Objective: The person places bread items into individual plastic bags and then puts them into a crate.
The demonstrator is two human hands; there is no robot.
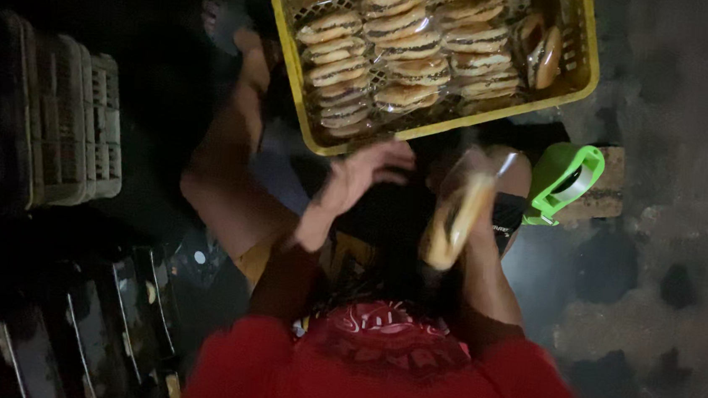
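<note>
We have a single view, taken by a camera worn on the person's head. It faces steeply downward over the red shirt (390,379) at the bottom edge, close enough that both forearms fill the centre. The left hand (364,174) and right hand (473,179) sit mid-frame. The yellow crate (583,65) is cut off by the top edge. Grey crates (82,127) mark the left margin, dim floor the right.

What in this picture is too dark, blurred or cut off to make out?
Head view:
- Right hand: motion-blurred behind the wrapped bun, so its grip is unclear.
- Yellow crate: far end cut off by the top edge.
- Dark trays: lost in shadow.
- Green object: kind unclear.
</note>
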